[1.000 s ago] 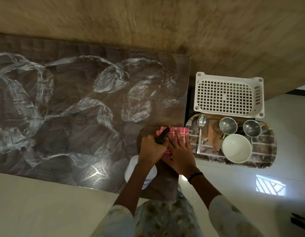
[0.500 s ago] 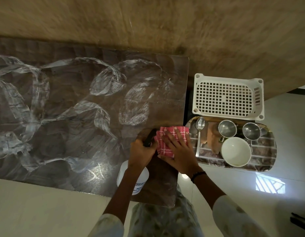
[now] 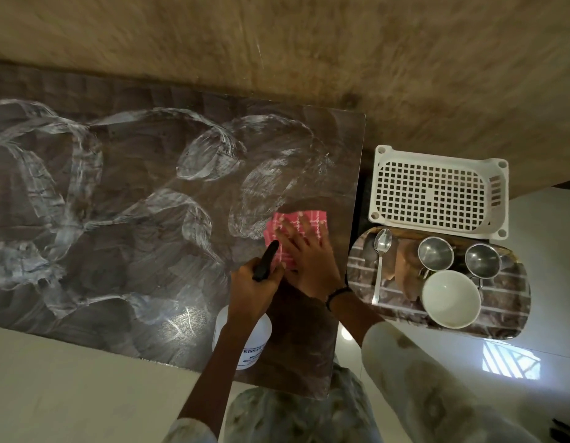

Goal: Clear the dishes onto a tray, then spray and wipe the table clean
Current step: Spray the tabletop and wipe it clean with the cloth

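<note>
- Rough tan wall is running behind a dark wood-grain tabletop, which is carrying white foamy smears in loops across most of its surface.
- The right hand is lying flat with straight, spread fingers on a pink checked cloth, pressing it onto the tabletop near the right edge.
- The left hand is curling its fingers round the black trigger head of a white spray bottle, which is hanging over the near edge of the tabletop (its label is only partly readable).
- Just beside the tabletop's right edge, a patterned oval tray is holding the cleared dishes: a steel spoon at the left, two steel cups side by side at the far side, and a white bowl nearest the person.
- A white perforated plastic basket is sitting just beyond the tray, against the wall.
- Pale tiled floor is showing below the tabletop.
</note>
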Available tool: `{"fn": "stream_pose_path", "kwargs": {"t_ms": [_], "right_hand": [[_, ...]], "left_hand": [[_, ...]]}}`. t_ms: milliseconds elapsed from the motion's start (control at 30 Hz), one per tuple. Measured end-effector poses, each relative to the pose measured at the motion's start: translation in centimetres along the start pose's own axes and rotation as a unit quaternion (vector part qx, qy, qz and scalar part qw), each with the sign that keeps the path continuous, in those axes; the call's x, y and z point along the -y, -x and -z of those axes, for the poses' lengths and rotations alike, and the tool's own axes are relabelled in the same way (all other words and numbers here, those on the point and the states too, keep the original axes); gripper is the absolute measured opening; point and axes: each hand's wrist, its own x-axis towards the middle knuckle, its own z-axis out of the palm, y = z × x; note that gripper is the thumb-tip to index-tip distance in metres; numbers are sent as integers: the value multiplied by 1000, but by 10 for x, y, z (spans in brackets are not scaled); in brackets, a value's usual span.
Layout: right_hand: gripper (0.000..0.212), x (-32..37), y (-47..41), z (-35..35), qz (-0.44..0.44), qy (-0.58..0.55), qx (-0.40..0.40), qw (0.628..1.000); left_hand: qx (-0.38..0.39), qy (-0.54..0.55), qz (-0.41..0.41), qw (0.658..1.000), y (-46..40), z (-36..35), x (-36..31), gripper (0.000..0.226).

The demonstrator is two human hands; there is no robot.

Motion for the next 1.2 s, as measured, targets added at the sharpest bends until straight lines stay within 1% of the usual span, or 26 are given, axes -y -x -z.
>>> {"fn": "stream_pose_path", "kwargs": {"t_ms": [67,133,233,300,433,500,600,667,733,800,900,1033,1100,1200], "right_hand": [[72,-7,20,-5,34,16,-3,999],[75,-28,34,-3,36,43,1,998],[77,-61,33,9,-16,56,-11,998],[78,-69,16,17,-49,59,-10,997],[77,-46,-28,21,-97,37,-19,994],[76,-27,-37,15,-75,36,-19,996],[73,-8,-22,4,-7,20,-4,1000],[73,-13,-1,-2,35,20,4,999],[73,-31,18,-2,53,35,-1,998],[73,-52,26,5,34,42,-17,998],[73,-68,14,16,-15,37,-33,999],[72,-47,-22,18,-81,7,-40,996],[70,-30,-33,16,-72,-3,-29,997],[69,-15,-26,8,-16,6,5,1000]], "left_hand": [[3,0,1,1000,-1,1,-2,27],[6,4,3,1000,-1,3,-5,26],[-5,20,9,1000,-1,5,-10,23],[-6,20,7,1000,0,6,-11,22],[-8,19,-3,1000,2,7,-10,23],[-11,17,-5,1000,3,7,-10,23],[-12,11,-3,1000,3,6,-10,27],[-8,1,1,1000,3,5,-11,30],[-5,1,9,1000,3,5,-14,26],[-10,-1,11,1000,1,4,-17,23],[-24,-6,3,1000,-3,3,-22,24],[-18,-25,5,1000,-10,0,-31,26],[-18,-33,4,999,-15,-1,-35,29],[-17,-46,-5,999,-20,-8,-45,29]]}}
